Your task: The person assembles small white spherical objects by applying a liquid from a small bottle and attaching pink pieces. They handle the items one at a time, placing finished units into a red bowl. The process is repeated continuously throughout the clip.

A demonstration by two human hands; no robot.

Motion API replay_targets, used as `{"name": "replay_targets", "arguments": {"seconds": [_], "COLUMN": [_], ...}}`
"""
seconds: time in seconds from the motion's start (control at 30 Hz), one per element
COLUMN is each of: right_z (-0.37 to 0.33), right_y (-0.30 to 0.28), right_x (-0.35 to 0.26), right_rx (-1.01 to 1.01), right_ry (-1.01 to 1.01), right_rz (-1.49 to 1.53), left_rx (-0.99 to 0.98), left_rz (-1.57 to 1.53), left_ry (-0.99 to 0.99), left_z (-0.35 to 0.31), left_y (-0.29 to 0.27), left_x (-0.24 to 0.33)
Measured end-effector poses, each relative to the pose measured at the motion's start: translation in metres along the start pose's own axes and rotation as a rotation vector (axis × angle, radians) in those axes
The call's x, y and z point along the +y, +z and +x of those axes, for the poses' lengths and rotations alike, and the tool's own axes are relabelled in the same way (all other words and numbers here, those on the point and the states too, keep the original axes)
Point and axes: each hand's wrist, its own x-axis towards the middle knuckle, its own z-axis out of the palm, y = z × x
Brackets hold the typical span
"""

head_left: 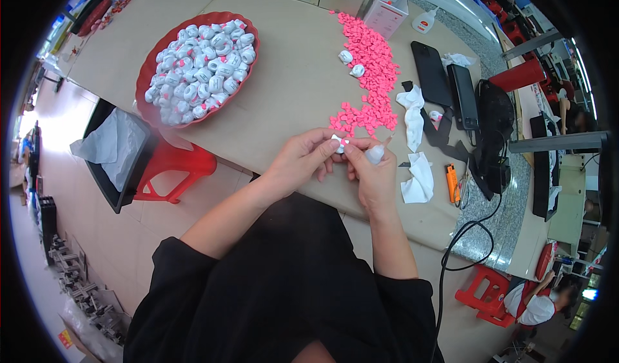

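Two hands meet at the table's near edge, in the middle of the frame, over one white piece (336, 144) with a pink bit on it. The left hand (303, 159) pinches the piece between thumb and fingers. The right hand (375, 181) has its thumb and fingertips at the piece's right side, while a small clear bottle (375, 153) is held in the same hand, its tip pointing to the upper right.

Just beyond the fingers, pink bits (371, 50) spread over the table (296, 73) in a long heap toward the top of the frame, with two loose white pieces (357, 71) at its left edge. Right of the heap lie two tissues (414, 121), a phone (431, 73), a black device (460, 95) just beside it, and an orange tool (452, 182).

At upper left, a red bowl (148, 110) is piled with white pieces, many showing pink. At upper right, a box (385, 15) stands by the heap, near a white bottle (424, 20).

Farther out, a red stool (187, 165) and a black bin (140, 166) with white plastic stand at left; another person (536, 307) sits at lower right.
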Motion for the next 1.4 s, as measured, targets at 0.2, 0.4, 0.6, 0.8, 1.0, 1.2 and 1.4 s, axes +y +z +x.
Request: {"name": "replay_targets", "arguments": {"seconds": [0.2,0.4,0.6,0.8,1.0,1.2,1.4], "right_z": [-0.007,-0.006,-0.005,-0.003,-0.003,-0.001,-0.003], "right_y": [0.003,0.003,0.005,0.004,0.007,0.004,0.005], "right_x": [0.014,0.011,0.012,0.018,0.015,0.016,0.017], "right_rx": [0.015,0.010,0.013,0.034,0.019,0.009,0.012], "right_ry": [-0.390,-0.500,-0.639,-0.814,-0.827,-0.803,-0.803], "right_rz": [-0.301,-0.413,-0.498,-0.652,-0.696,-0.646,-0.667], "left_rx": [0.014,-0.008,0.010,0.020,-0.001,-0.012,-0.007], "left_rz": [0.055,0.072,0.093,0.086,0.007,0.020,0.021], "left_ry": [0.016,0.027,0.042,0.019,0.004,0.036,0.043], "left_z": [-0.003,-0.005,-0.005,-0.005,-0.005,-0.004,-0.004], "left_y": [0.002,-0.001,0.001,0.002,0.001,-0.001,-0.002], "left_x": [-0.001,-0.001,-0.003,-0.003,-0.004,-0.003,-0.006]}}
